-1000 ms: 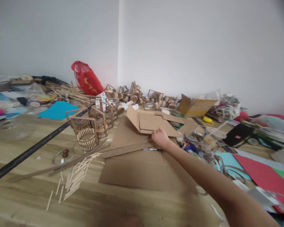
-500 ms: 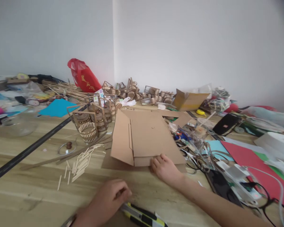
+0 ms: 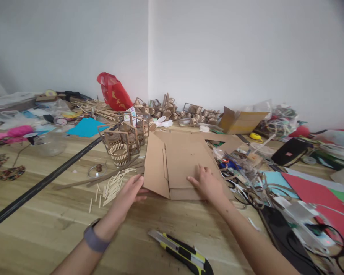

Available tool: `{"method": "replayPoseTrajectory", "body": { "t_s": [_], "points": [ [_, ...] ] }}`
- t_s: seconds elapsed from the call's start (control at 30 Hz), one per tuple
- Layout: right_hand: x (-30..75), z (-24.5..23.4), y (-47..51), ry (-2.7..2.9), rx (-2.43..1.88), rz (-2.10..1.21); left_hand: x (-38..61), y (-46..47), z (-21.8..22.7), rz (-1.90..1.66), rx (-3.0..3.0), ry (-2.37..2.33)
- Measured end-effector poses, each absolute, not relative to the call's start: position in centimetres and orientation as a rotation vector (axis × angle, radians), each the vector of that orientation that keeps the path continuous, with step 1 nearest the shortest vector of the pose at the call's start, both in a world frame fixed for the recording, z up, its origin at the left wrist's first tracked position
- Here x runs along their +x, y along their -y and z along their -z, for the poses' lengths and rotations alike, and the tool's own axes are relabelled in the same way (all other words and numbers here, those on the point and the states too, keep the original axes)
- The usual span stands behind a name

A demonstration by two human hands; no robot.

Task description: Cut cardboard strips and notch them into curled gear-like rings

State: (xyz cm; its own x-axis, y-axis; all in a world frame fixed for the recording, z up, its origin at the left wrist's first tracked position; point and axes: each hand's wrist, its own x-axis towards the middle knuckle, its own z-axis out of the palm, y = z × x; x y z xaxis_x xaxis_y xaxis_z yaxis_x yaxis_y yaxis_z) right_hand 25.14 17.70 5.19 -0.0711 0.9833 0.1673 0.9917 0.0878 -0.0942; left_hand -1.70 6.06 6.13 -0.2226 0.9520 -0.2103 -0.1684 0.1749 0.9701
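A folded brown cardboard box (image 3: 186,160) lies on the table with its left flap raised a little. At that flap's lower left corner is my left hand (image 3: 131,192), fingers apart at the edge; whether they touch it I cannot tell. My right hand (image 3: 208,185) rests over the box's front right part, fingers spread and holding nothing. Nearer to me a yellow and black utility knife (image 3: 182,250) lies on the wood, blade end pointing left. Thin wooden sticks (image 3: 113,187) are scattered just beyond my left hand.
Small woven baskets (image 3: 120,152) with handles stand left of the box. A black strip (image 3: 46,177) crosses the table at left. On the right lie scissors, red paper (image 3: 318,194), a black speaker (image 3: 289,152) and eyeglasses. A red bag (image 3: 114,93) leans by the wall.
My left hand has moved from beside the utility knife up to the box's left flap. My right hand has shifted from the front edge onto the box top, its fingers spreading. The view has turned slightly left.
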Motion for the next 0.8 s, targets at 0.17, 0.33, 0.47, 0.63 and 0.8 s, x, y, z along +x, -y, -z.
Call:
{"method": "replayPoseTrajectory", "body": {
  "t_s": [0.17,0.33,0.47,0.63,0.8],
  "points": [
    [24.6,-4.2,-17.7,1.952,-1.965,-0.221,-0.8,-7.4,-5.4,-1.301,0.746,-1.296],
    [26.8,-3.4,-19.1,1.64,-1.786,-0.577,-1.2,-7.2,-4.5,-1.327,0.672,-1.359],
    [29.8,-3.5,-19.4,1.38,-1.587,-0.919,-1.4,-7.1,-4.9,-1.305,0.743,-1.335],
    [34.5,-4.0,-17.8,1.05,-1.455,-1.088,-1.2,-6.9,-5.7,-1.232,0.772,-1.32],
    [38.3,-4.5,-16.1,0.813,-1.417,-1.061,-1.0,-6.7,-6.1,-1.151,0.774,-1.318]
  ]
}}
